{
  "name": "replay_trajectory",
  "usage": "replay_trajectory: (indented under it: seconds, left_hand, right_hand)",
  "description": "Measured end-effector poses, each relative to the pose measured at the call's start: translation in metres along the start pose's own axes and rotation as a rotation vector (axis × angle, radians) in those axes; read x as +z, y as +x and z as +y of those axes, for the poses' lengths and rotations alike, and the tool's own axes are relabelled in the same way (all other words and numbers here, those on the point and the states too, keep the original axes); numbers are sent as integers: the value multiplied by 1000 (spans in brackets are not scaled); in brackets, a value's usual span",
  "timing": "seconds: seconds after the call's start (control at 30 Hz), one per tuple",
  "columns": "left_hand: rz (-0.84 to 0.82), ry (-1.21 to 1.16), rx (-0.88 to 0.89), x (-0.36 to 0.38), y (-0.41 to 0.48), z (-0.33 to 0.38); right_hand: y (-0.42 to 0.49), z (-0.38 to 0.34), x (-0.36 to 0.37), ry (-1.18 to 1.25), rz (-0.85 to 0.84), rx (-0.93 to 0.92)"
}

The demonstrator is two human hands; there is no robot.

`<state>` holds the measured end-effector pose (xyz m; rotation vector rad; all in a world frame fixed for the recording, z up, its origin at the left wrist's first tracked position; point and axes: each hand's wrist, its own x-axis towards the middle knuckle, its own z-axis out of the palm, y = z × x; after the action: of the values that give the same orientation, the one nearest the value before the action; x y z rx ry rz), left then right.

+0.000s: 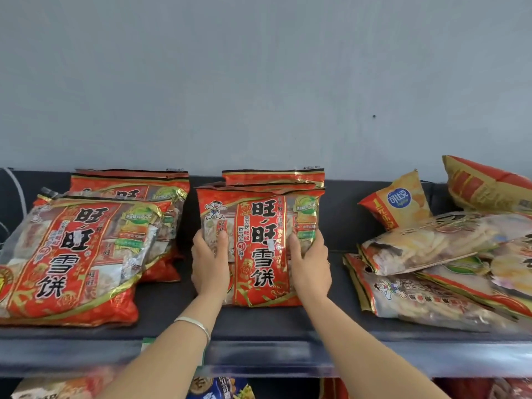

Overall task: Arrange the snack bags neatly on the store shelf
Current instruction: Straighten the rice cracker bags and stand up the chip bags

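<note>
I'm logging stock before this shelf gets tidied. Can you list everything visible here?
held snack bag: one, red with gold trim, upright, mid-shelf
bags behind it: at least two, red, mid-shelf
left bags: at least three, red, shelf's left, front one leaning
right pile: several, pale with red edges, lying askew, shelf's right
yellow bag: one, yellow and red, behind the right pile
red-gold bag: one, far right, atop the pile
shelf: one, dark
wall: grey, behind the shelf
lower bags: count unclear, mixed colours, shelf below
bracelet: one, silver, left wrist
left hand: grips the held bag's left side
right hand: grips its right side
</note>
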<state>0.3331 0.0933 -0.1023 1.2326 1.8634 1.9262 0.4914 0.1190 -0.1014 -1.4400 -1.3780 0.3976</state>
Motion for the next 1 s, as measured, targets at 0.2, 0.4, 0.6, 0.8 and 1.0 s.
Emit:
replay_trajectory:
  seconds: [0.2,0.4,0.6,0.8,1.0]
  left_hand:
    - [-11,58,-7,3,9,-9]
    - [194,280,179,3,5,-2]
    - [72,419,726,16,-12,10]
    - [-124,470,913,41,-42,39]
    - [-198,263,820,85,-85,90]
  right_hand:
    - [1,6,-2,-47,43,-52]
    - [1,8,-1,-82,19,-32]
    - [-2,7,-14,-114,82,-57]
    - [1,12,-39,-195,55,-302]
    - [27,17,-114,-430,101,-674]
